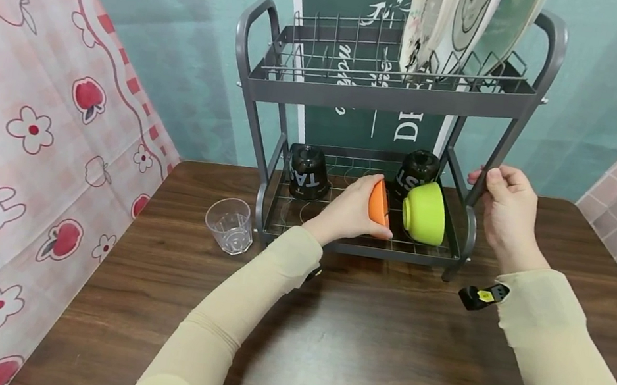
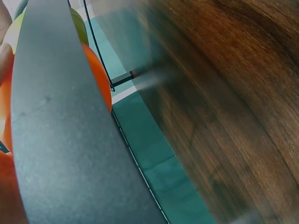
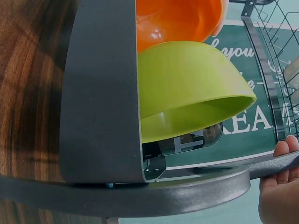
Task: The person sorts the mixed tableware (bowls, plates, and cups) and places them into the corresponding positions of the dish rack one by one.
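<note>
On the lower shelf of a grey two-tier dish rack [image 1: 382, 102], my left hand [image 1: 346, 211] grips an orange bowl [image 1: 380, 204] tilted on its side. Beside it to the right, a lime-green bowl [image 1: 426, 214] also lies on its side, its base toward the orange one. My right hand [image 1: 513, 216] holds the rack's right upright, fingers curled round it. The right wrist view shows the orange bowl [image 3: 180, 21] next to the green bowl [image 3: 191, 77] behind the shelf's front bar. In the left wrist view, that bar [image 2: 65, 135] hides much of the orange bowl [image 2: 99, 77].
Two black cups with white lettering, one at the left [image 1: 309, 174] and one behind the green bowl [image 1: 418, 169], stand on the lower shelf. Several plates [image 1: 468, 23] stand upright on the top tier. A clear glass [image 1: 229, 226] stands on the wooden table [image 1: 357, 346], left of the rack.
</note>
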Demonstrator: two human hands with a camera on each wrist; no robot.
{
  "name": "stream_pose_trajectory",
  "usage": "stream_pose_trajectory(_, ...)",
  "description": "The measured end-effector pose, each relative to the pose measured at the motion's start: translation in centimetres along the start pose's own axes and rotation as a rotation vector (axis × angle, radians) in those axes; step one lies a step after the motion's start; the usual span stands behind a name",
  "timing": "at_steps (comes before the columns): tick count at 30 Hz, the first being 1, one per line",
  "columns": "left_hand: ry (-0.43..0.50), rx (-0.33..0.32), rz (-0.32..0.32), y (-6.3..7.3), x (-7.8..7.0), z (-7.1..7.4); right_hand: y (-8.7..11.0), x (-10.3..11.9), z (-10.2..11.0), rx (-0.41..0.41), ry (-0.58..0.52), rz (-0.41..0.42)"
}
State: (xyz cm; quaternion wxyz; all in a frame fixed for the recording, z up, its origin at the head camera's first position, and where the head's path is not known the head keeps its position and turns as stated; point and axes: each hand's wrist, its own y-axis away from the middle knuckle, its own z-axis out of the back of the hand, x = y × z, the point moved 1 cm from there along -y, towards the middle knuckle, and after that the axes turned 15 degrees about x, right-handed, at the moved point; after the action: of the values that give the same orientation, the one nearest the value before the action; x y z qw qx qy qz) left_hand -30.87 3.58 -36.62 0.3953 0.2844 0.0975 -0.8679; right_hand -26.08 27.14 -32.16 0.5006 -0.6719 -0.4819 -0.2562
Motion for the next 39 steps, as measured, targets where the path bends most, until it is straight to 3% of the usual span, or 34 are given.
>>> stream_pose_trajectory(15, 0.022, 0.003, -0.010, 0.3, 0.2, -0.6, 0.0, -0.1, 0.0, -0.004, 0.002, -0.004)
stream_pose_trajectory(24, 0.011, -0.087, 0.002, 1.5, 0.4, -0.2, 0.0, 0.0, -0.1, -0.007, 0.024, -0.005)
stream_pose_trajectory(30, 0.061, -0.099, 0.005, 3.1, 0.9, 0.3, 0.1, 0.0, -0.3, -0.013, 0.054, -0.013)
stream_pose_trajectory(39, 0.157, -0.158, 0.013, 6.9, 2.3, 1.6, 0.1, 0.0, -0.1, -0.019, 0.020, -0.025)
